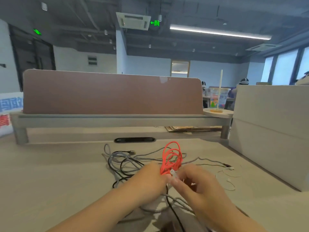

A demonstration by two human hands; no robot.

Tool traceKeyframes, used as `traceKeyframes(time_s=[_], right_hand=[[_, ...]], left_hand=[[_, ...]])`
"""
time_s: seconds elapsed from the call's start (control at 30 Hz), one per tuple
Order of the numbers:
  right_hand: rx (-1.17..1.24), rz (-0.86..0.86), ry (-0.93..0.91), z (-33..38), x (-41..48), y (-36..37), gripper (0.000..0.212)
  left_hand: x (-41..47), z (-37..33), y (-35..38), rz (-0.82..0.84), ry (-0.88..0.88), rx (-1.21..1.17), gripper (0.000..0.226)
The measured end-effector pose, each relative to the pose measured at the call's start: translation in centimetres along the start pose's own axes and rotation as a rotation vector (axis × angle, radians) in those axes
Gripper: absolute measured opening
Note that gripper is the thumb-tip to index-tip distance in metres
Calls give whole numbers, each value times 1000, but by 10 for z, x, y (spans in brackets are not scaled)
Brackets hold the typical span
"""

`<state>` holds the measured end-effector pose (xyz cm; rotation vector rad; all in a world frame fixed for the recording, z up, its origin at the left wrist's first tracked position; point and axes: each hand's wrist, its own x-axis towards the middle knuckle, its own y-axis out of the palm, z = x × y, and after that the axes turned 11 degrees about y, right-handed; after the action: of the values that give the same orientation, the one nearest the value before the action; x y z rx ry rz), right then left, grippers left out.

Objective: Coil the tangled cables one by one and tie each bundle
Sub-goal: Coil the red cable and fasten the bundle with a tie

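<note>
Left hand (150, 178) grips red coil (172, 156) at base; right hand (195, 183) pinches white tie (172, 173); recommend cinching snugly round all loops.

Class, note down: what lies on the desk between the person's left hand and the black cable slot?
In the head view, tangled grey and black cables lie between the left hand and the slot.

Brown desk partition (112, 94), grey ceiling with strip light (219, 33), windows (286, 67) right.
</note>
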<state>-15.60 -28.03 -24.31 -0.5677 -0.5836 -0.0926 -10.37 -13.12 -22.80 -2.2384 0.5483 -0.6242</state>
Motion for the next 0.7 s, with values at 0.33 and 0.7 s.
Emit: traceKeyframes(time_s=[0.33,0.7], right_hand=[[224,-101,195,17,25,56,22],[-234,-237,129,-4,16,74,9]], left_hand=[[-37,21,-6,1,-166,98,28],[-37,33,-1,119,-249,-311,21]])
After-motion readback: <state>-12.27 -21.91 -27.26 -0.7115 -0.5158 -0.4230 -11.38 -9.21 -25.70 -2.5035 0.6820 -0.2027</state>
